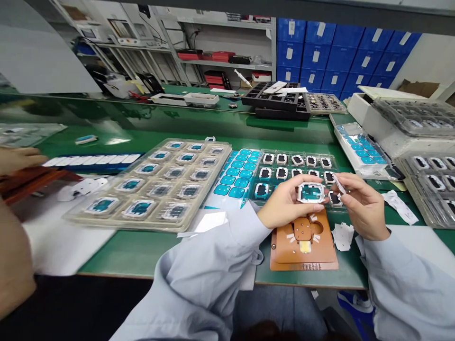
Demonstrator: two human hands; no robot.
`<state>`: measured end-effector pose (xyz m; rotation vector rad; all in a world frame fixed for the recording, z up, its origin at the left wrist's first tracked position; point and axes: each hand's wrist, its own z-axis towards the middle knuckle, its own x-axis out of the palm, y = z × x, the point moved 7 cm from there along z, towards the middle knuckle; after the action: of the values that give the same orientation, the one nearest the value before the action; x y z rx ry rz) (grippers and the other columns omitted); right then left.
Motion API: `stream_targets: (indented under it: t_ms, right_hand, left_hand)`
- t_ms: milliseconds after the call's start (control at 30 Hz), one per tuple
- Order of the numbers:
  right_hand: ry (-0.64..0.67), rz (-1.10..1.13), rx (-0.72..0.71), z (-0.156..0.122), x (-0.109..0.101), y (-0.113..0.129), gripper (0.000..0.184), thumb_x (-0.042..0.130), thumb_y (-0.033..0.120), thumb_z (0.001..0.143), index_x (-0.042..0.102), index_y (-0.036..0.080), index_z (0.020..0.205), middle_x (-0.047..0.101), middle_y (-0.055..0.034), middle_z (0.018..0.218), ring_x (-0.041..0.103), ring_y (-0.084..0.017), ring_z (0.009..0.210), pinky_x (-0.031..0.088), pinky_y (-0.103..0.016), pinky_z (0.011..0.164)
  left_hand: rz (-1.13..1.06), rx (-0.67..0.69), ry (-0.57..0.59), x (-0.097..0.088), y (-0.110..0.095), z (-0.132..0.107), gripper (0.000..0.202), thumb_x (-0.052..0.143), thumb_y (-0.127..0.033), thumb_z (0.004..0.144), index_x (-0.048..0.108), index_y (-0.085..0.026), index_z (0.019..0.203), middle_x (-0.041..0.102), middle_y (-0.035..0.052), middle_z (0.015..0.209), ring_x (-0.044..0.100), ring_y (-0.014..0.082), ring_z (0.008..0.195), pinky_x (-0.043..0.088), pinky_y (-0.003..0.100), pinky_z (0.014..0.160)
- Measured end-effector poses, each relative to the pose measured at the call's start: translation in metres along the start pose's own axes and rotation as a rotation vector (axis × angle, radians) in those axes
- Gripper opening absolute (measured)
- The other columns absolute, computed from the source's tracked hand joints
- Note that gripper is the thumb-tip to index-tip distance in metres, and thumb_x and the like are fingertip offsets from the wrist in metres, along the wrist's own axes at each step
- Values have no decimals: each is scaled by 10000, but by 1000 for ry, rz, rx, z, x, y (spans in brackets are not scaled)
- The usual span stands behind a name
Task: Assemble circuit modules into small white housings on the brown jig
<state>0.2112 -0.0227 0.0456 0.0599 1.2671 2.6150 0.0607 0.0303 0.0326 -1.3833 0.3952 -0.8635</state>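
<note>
My left hand [284,201] is closed on a small square white frame part with a teal centre [311,192], held above an orange fixture block [304,241] on the green bench. My right hand [362,206] pinches a thin white strip [339,183] right beside the part's right edge. Behind my hands lies a clear tray of small black-and-white parts [296,166] and a sheet of teal stickers [238,173]. Loose white paper scraps [343,235] lie to the right of the fixture.
A large clear tray of teal-centred parts [152,182] sits at the left. More trays [426,163] stand stacked at the right, black trays [275,100] at the back. Another person's hand [17,158] rests at the far left over a red-brown object [31,182].
</note>
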Motion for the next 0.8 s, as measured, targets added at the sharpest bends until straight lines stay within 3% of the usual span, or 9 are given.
stream_targets:
  t_ms: [133, 400, 600, 800]
  right_hand:
    - [23, -63, -40, -2, 2, 8, 237, 726, 313, 833, 726, 335, 1069, 663, -66, 1140, 599, -266, 1106, 576, -421, 830]
    - [77, -98, -103, -4, 8, 19, 298, 717, 224, 837, 711, 357, 1105, 656, -50, 1117, 601, -244, 1085, 579, -402, 854]
    - [113, -180, -164, -6, 11, 27, 387, 698, 168, 837, 682, 377, 1162, 646, -46, 1138, 598, -251, 1091, 568, -406, 854]
    - [227, -429, -434, -8, 24, 48, 421, 709, 184, 821, 661, 345, 1207, 676, -69, 1065, 644, -247, 920, 537, -418, 775]
  left_hand:
    - [200, 71, 7, 1, -1, 0, 431, 802, -167, 656, 664, -174, 1064, 689, 78, 1136, 686, 224, 1001, 593, 314, 798]
    - [397, 94, 19, 0, -2, -2, 401, 797, -223, 685, 700, -182, 1072, 729, 61, 1030, 683, 211, 871, 570, 293, 721]
    - [372, 75, 18, 3, -2, -3, 479, 831, -251, 644, 692, -171, 1095, 734, 61, 1007, 686, 200, 817, 559, 291, 721]
    - [278, 6, 3, 5, 1, -5, 505, 806, -218, 643, 669, -159, 1125, 729, 61, 1002, 702, 193, 840, 572, 283, 754]
